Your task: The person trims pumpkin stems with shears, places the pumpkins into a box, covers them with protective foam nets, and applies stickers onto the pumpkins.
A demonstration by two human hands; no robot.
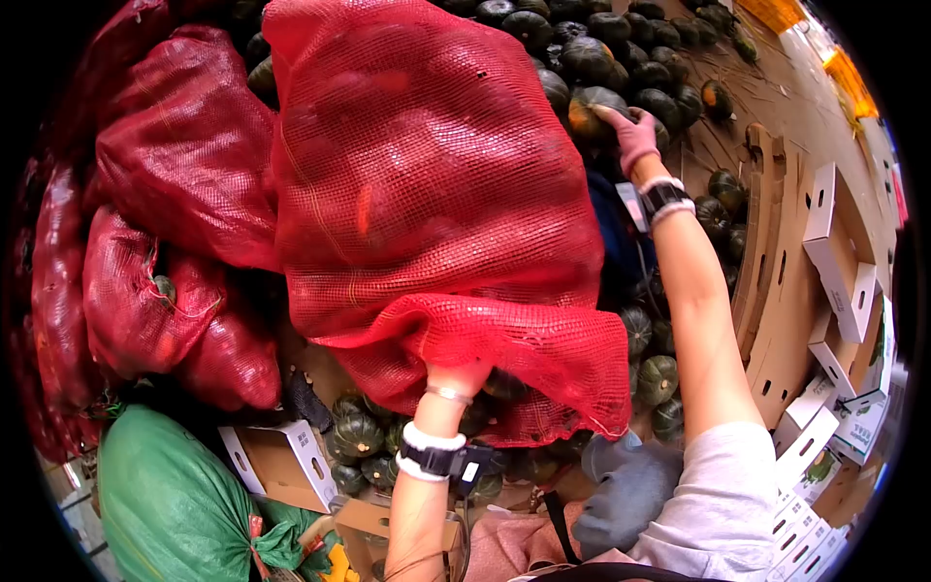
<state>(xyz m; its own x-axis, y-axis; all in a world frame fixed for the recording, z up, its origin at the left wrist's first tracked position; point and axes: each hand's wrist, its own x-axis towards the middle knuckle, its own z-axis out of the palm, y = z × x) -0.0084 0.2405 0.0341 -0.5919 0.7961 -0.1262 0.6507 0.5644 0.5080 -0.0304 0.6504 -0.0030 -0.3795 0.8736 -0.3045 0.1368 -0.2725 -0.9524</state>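
A large red mesh sack (pixel 436 175), bulging with round things, fills the middle of the head view. My left hand (pixel 460 365) reaches under the loose red mesh at its near end; the fingers are covered, so their grip does not show. At the upper right, my right hand (pixel 635 134), in a pinkish glove, has its fingers and thumb against a dark green pumpkin with an orange patch (pixel 592 113). That pumpkin lies at the edge of a big heap of green pumpkins (pixel 652 76). More small pumpkins (pixel 359 435) sit below the sack.
Other filled red mesh sacks (pixel 184 145) crowd the left side. A green sack (pixel 170 495) stands at the lower left beside an open cardboard box (pixel 281 466). White cartons (pixel 839 252) line the right, near flattened cardboard (pixel 776 281). A person's grey-blue cap-like shape (pixel 630 495) is close below.
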